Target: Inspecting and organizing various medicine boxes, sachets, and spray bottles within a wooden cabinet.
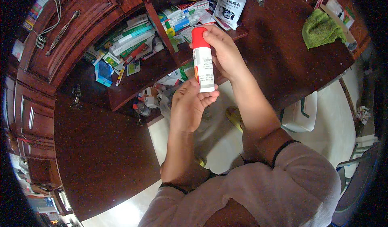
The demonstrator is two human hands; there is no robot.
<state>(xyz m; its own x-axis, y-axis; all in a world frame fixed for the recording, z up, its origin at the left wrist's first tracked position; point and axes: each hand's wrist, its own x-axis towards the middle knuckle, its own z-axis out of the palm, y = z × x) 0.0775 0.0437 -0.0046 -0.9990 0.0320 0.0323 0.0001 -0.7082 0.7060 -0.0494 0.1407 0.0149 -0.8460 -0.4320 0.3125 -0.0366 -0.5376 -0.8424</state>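
Note:
Between both hands I hold a white spray can with a red cap, upright in the picture and with small print on its side. My left hand is closed around its lower end, thumb on the left side and fingers behind the base. Up at the cap, my right hand grips the can, with the thumb on the red plastic and the other fingers mostly hidden behind it. Beyond the can lies an open cabinet shelf crowded with medicine boxes.
Two dark red cabinet doors stand swung open on either side. A white pouch stands on the shelf, and a green cloth lies at the far right. A white bin is on the floor, a chair at right.

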